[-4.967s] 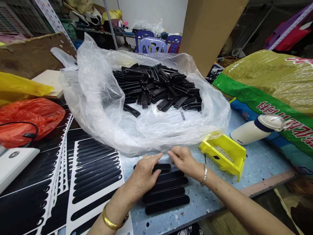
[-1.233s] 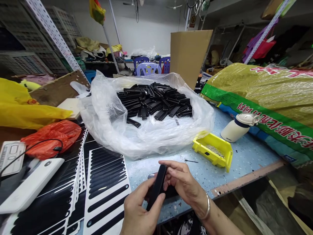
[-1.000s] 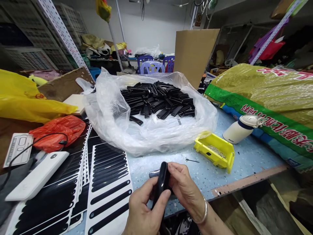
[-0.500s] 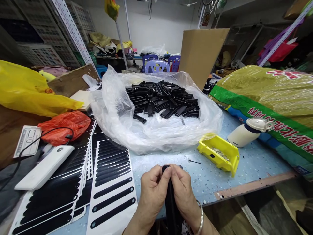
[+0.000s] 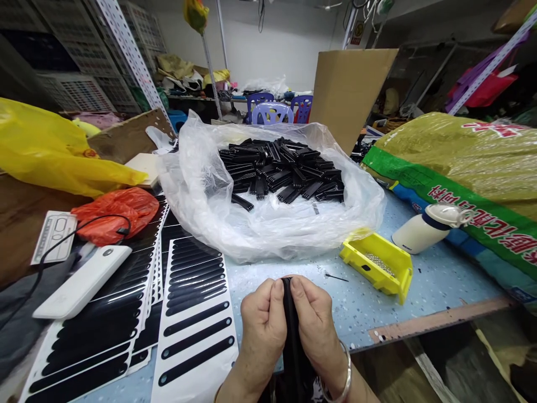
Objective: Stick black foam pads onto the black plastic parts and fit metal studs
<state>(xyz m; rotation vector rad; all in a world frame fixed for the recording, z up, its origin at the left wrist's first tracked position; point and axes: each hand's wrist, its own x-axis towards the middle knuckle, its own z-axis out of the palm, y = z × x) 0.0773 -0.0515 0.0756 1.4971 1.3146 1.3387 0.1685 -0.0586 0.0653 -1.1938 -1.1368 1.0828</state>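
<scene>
My left hand (image 5: 262, 319) and my right hand (image 5: 316, 318) are close together at the front of the speckled blue table (image 5: 440, 280). Both pinch the top of a long black plastic strip (image 5: 295, 341), which runs down towards me. Its lower end is hidden below the table edge. To the left of my left hand lie stacked white sheets of black oblong stickers (image 5: 195, 319). Beyond my hands, a clear plastic bag (image 5: 201, 224) holds a heap of black plastic comb-like pieces (image 5: 281, 170).
A yellow bin of small metal pieces (image 5: 377, 263) and a thin black pin (image 5: 336, 277) lie right of my hands. Further off are a white flask (image 5: 422, 235), a green-edged sack (image 5: 453, 168), a white power bank (image 5: 81, 282) and an orange bag (image 5: 115, 208).
My hands have come together and turned the black strip lengthwise, now pinching its top end between them. The view has shifted slightly, with the table objects moving a little to the right.
</scene>
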